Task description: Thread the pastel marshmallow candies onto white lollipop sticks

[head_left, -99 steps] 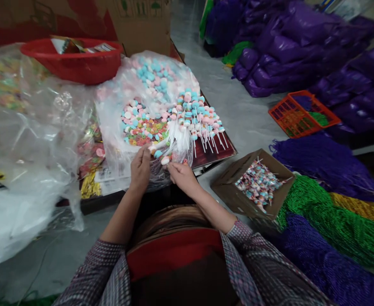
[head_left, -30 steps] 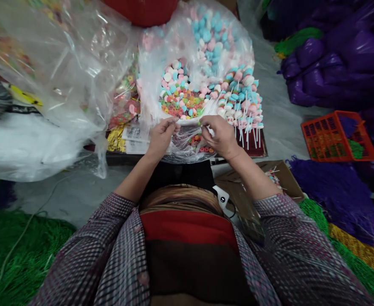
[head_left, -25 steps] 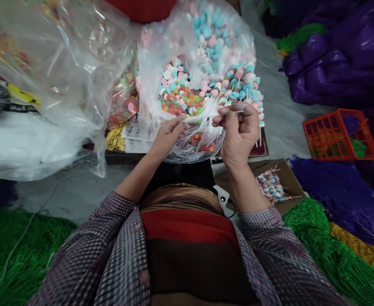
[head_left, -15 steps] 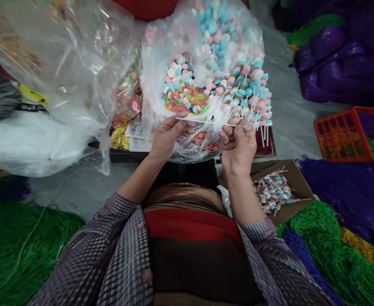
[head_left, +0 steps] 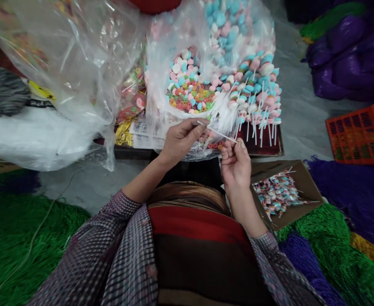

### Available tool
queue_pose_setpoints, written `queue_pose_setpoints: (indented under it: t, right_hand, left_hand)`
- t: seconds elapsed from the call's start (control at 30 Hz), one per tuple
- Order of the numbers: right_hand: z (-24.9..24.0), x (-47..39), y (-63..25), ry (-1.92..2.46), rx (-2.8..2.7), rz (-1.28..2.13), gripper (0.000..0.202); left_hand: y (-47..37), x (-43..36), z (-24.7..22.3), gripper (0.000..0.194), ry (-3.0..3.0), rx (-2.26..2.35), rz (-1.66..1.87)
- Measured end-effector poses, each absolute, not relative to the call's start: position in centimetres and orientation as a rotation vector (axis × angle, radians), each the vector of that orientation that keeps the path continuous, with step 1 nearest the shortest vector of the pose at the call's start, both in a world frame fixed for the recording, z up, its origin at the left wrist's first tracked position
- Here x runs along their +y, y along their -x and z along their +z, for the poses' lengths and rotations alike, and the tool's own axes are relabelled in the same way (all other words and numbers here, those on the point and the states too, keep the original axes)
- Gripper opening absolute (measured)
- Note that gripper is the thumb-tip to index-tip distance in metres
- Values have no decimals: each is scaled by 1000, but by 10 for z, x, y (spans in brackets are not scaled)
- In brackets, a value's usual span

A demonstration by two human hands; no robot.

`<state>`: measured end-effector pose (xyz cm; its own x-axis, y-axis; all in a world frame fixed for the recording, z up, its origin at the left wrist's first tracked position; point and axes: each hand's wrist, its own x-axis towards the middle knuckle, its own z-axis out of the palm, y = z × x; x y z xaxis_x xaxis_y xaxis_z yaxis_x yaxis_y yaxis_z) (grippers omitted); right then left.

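A thin white stick (head_left: 221, 134) slants between my two hands over the near edge of the table. My left hand (head_left: 183, 139) pinches it close to its upper left end. At its lower right end, the thumb and fingertips of my right hand (head_left: 237, 165) are closed on it. Just beyond lies a bunch of loose white sticks (head_left: 219, 105) on a clear plastic bag. Colourful ring-shaped candies (head_left: 187, 102) and pink, white and blue candies (head_left: 184, 63) fill the bag's opening. To the right, candies threaded on sticks (head_left: 263, 95) lie piled up, their stick ends pointing towards me.
A cardboard box (head_left: 306, 191) with wrapped candy sticks (head_left: 277, 191) stands low on the right. Beyond it are an orange crate (head_left: 349, 136) and purple bundles (head_left: 346, 55). Large clear bags (head_left: 75, 63) cover the left side. Green stringy material (head_left: 24, 238) lies on the floor.
The stick has gone from nearly level to slanting down to the right. My right hand has come lower and nearer to me. The whole view has shifted slightly.
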<state>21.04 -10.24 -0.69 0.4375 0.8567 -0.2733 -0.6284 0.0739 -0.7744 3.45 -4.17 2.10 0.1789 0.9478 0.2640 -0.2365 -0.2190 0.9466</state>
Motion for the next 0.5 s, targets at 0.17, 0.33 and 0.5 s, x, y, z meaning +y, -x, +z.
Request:
queue_pose_setpoints:
  t: [0.17, 0.33, 0.5]
  right_hand:
    - [4, -99, -212, 1024, -399, 998, 21]
    - [22, -91, -201, 1053, -615, 883, 18]
    - [25, -68, -202, 1213, -901, 803, 28]
  left_hand:
    - [-30, -38, 17, 39, -1393, 850, 1151]
    - [-29, -38, 17, 35, -1772, 675, 749]
    - [-24, 2, 18, 31, -2039, 1001, 862]
